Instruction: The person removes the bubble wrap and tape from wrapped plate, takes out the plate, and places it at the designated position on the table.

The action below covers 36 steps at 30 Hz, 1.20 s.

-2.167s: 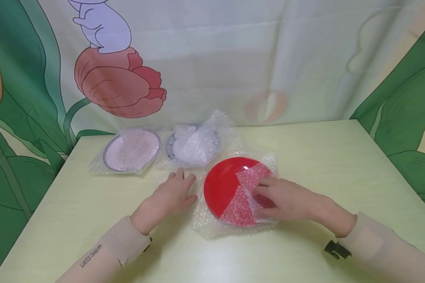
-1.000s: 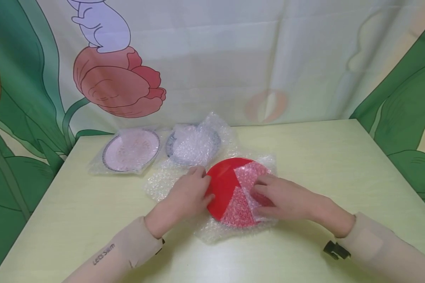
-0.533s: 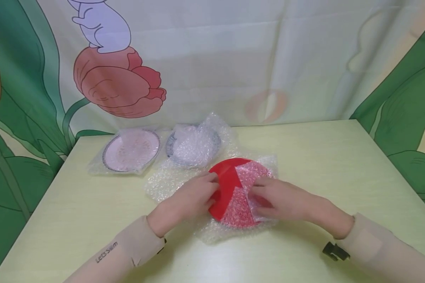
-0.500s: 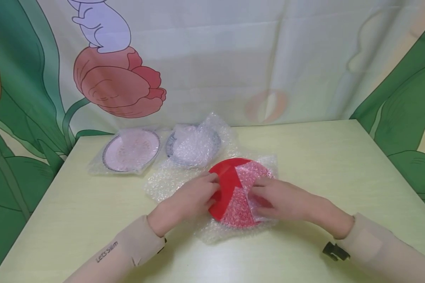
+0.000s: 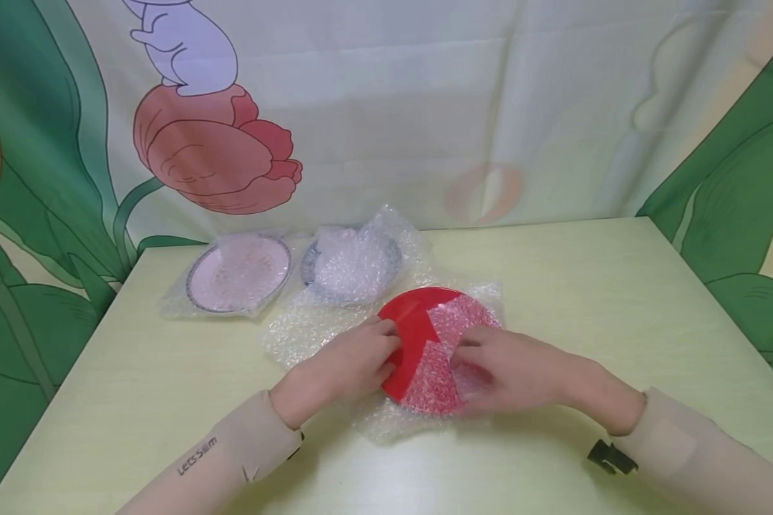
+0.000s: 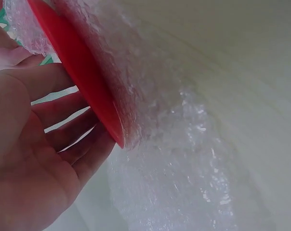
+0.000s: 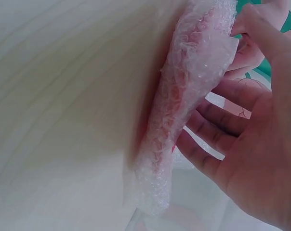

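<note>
A red plate (image 5: 407,318) lies on bubble wrap, right of the table's middle. Flaps of the bubble wrap (image 5: 433,379) cover its right part; the left part is bare. My left hand (image 5: 351,361) rests its fingertips on the bare red surface, and the left wrist view shows the fingers fairly straight against the plate (image 6: 83,67). On the right, my right hand (image 5: 522,368) touches the folded wrap over the plate. In the right wrist view, its extended fingers lie against the wrap (image 7: 184,91). The right thumb is blurred in the head view.
Behind stand two more plates in bubble wrap: a pinkish one with a dark rim (image 5: 241,272) at left, and a blue-rimmed one (image 5: 354,265) beside it. Loose bubble wrap (image 5: 296,332) spreads left of the red plate. A printed curtain (image 5: 386,129) hangs behind the table (image 5: 586,286).
My left hand has moved right, from beside the red plate onto it. Bubble wrap now lies spread out on the plate's left. The right thumb has shifted slightly toward the near rim.
</note>
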Available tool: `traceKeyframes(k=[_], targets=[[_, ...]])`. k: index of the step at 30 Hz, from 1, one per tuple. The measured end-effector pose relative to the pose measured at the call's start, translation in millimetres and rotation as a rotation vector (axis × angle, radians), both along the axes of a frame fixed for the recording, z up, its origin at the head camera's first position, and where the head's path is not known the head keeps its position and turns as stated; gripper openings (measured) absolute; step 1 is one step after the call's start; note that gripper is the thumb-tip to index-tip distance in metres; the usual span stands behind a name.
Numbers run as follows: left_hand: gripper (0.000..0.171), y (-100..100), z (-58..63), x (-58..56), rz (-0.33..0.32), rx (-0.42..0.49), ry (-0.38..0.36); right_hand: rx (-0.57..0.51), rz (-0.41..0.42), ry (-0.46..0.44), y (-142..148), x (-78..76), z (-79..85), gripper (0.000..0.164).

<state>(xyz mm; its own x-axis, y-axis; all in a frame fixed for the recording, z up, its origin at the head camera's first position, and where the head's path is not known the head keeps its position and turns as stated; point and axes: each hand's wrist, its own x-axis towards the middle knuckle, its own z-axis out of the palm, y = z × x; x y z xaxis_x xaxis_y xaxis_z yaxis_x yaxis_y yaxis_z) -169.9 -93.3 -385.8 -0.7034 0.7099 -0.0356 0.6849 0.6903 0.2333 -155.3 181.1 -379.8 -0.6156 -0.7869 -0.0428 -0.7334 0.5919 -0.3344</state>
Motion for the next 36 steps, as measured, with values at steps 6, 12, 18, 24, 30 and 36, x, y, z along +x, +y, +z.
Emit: traceKeyframes(k=[6,12,18,24,30,36], targets=[[0.012,-1.3,1.5,1.4,-0.002,-0.001,0.007,0.007,0.011,0.011,0.7,0.5,1.0,0.054],[0.019,-3.5,1.4,0.8,-0.001,0.002,0.009,-0.032,0.027,0.026,3.3,-0.4,1.5,0.043],[0.035,-11.2,4.4,-0.4,0.108,0.001,0.024,-0.049,0.015,0.004,5.6,-0.7,3.0,0.043],[0.032,-16.8,10.1,-1.7,0.273,-0.027,0.036,-0.072,0.001,0.021,7.9,0.4,5.3,0.045],[0.018,-21.5,8.6,0.0,0.370,-0.114,-0.027,-0.079,-0.028,0.063,7.8,1.2,8.5,0.048],[0.020,-23.9,4.9,0.3,0.372,-0.156,-0.060,-0.123,-0.024,0.094,7.4,0.2,11.7,0.046]])
